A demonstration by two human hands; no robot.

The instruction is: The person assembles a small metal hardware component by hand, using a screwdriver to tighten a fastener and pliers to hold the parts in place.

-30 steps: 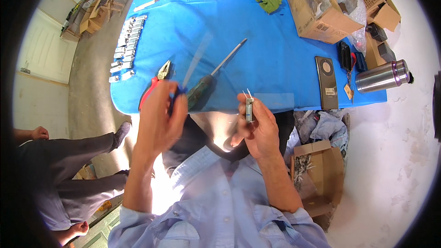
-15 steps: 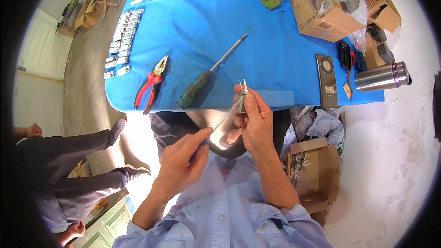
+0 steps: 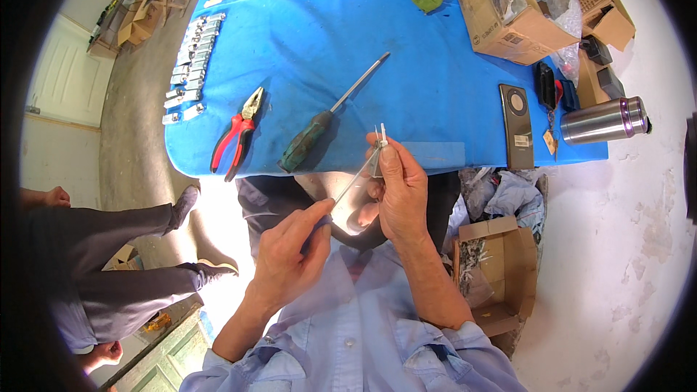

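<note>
A: Bracket (image 3: 379,144) location?
B: Pinched in the right hand (image 3: 401,192), just off the blue table (image 3: 327,43) edge.
A: Left hand (image 3: 294,258)?
B: Closed on a thin screwdriver (image 3: 354,180), shaft slanting up-right, tip meeting the bracket.

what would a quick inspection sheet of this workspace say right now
surface: blue table, edge near the hands.
job's things: small metal part in right hand; thin rod in left hand, tip at the part.
clutter: red pliers, green-handled screwdriver, row of metal pieces, phone, steel flask, cardboard boxes.
grippers: both hands pinching.
cables: nothing seen.
surroundings: another person's legs at left, box on floor.
</note>
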